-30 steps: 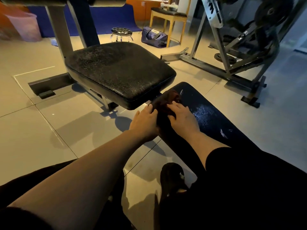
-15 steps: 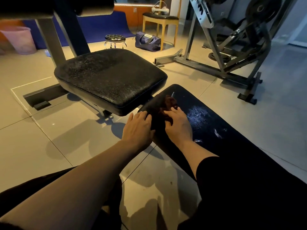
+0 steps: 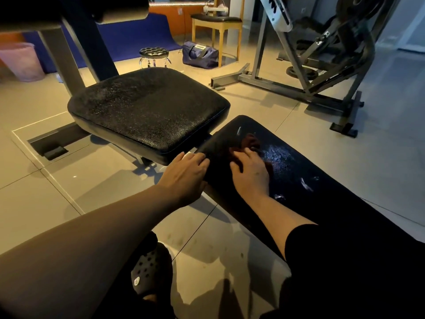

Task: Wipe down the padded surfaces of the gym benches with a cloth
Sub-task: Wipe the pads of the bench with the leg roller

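A long black padded bench (image 3: 322, 171) runs from the lower right up to the centre, with wet shiny patches on it. A dark red cloth (image 3: 250, 143) lies on the bench's far end. My right hand (image 3: 250, 171) presses on the cloth with its fingers spread over it. At the bench's left edge, my left hand (image 3: 186, 173) rests with its fingers laid over the rim. A square black padded seat (image 3: 149, 111) stands just beyond, raised on a metal frame.
A grey weight machine frame (image 3: 299, 72) stands at the right rear. A small stool (image 3: 154, 54), a dark blue bag (image 3: 200, 55) and a wooden chair (image 3: 217, 26) are at the back. A pink bin (image 3: 20, 61) is far left. My shoe (image 3: 149, 270) is on the tiled floor.
My right hand has pushed the cloth rightward across the bench's end. My left hand has slid apart from it to the bench's left edge. The view has tilted upward.
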Demonstrator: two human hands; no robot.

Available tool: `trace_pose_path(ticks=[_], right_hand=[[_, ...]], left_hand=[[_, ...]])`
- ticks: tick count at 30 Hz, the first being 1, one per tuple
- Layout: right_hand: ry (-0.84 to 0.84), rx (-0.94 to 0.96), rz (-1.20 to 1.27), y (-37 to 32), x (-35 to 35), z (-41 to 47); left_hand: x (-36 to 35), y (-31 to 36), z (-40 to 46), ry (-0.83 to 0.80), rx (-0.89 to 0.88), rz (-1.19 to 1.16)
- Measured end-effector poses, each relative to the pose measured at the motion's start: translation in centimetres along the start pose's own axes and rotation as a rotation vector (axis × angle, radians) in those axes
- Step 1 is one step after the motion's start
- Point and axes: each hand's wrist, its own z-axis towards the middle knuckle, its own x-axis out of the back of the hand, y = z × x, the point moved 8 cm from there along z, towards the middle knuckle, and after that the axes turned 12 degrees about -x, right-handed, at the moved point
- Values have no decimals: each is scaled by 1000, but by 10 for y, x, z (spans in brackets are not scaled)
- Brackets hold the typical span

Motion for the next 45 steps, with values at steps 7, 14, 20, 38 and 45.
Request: trace_pose_path(ticks=[7,14,20,38,45], right_hand=[[-91,181,-43,-13,-8,1],[0,-5,22,2,-9,-22],[-146,-114,-28,58,23,-36],[240,-572,38,121,49,-86],[100,-287,134,42,9,-68]], left_hand=[[0,-9,1,94,50,-81],[-1,7,15,64,21,-25],[-1,49,27,-113,-150,5],[-12,76,45,-61,-494,-81],[-9,63,32,-29,-537,-97]])
